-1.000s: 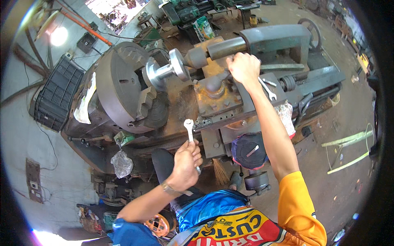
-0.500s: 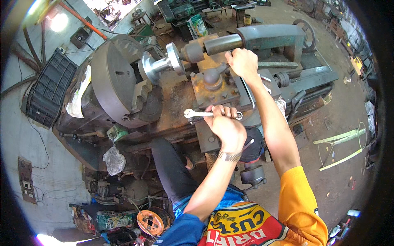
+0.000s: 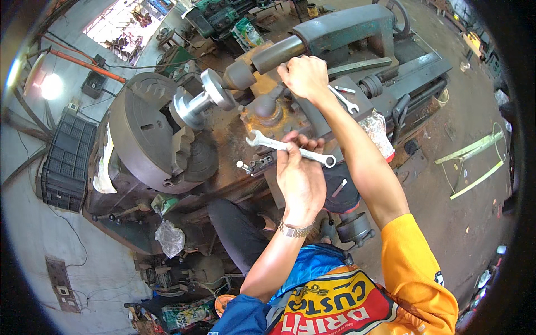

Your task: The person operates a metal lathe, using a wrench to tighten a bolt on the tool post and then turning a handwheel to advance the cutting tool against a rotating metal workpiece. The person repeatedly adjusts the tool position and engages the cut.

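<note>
A silver combination wrench [image 3: 287, 148] lies across the fingers of my left hand [image 3: 301, 181], palm turned up and thumb pressed on the shank. Its open jaw points left and its ring end sticks out on the right. Above the lathe's carriage, my right hand [image 3: 306, 77] is closed at the upper end of the tool post lever [image 3: 277, 91]; the fingers hide that end. The lever rises from the rusty square tool post [image 3: 265, 110]. Left of it, a shiny flanged metal workpiece [image 3: 202, 99] sits between the large chuck [image 3: 146, 128] and the tailstock centre [image 3: 239, 75].
A second wrench [image 3: 347, 100] lies on the carriage to the right of my right forearm. The green tailstock [image 3: 346, 33] stands behind. At left are a black crate [image 3: 64, 159] and a plastic bag [image 3: 169, 238] hanging from a lever. A dark cap [image 3: 340, 192] sits below my hands.
My left hand has rolled palm-up with the wrench, whose jaw now tilts upward. My right hand stays at the lever. The whole view has turned and shifted.
</note>
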The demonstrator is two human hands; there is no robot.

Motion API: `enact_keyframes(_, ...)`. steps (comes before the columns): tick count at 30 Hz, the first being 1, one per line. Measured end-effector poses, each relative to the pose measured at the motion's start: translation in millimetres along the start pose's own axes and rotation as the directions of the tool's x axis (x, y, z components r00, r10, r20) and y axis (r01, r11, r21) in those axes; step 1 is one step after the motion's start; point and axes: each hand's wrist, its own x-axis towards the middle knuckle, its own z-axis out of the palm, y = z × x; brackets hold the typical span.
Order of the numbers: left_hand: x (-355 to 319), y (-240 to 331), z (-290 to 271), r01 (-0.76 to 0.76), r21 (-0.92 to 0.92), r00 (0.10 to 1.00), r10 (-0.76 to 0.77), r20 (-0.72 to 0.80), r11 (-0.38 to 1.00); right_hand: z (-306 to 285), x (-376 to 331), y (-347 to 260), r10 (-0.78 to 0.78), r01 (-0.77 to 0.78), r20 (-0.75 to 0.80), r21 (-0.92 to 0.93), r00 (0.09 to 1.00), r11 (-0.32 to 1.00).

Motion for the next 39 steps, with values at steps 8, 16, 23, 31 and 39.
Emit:
enact_keyframes(8, -32, 84, -39, -0.060, 0.696, 0.996, -0.003, 0.089, 0.716, -1, -1, 4, -0.069, 0.071, -0.059, 0.034, 0.996, 0.997)
enact_keyframes(16, -9, 198, -88, -0.203, 0.933, 0.974, 0.033, 0.223, -0.297, -8, -3, 1, -0.010, 0.008, 0.037, 0.054, 0.999, 0.999)
enact_keyframes(23, 16, 204, -101, -0.312, 0.820, 0.947, -0.090, 0.308, -0.479, -2, -4, 2, -0.018, 0.021, -0.045, 0.062, 0.999, 0.998)
enact_keyframes(31, 57, 224, -104, -0.351, 0.873, 0.927, -0.260, 0.271, -0.338, -2, -3, 3, -0.004, 0.004, -0.009, 0.047, 1.000, 0.999)
enact_keyframes(39, 96, 238, -97, -0.375, 0.892, 0.841, -0.498, 0.212, -0.253, 2, -3, 3, -0.015, 0.019, -0.071, 0.060, 0.997, 0.998)
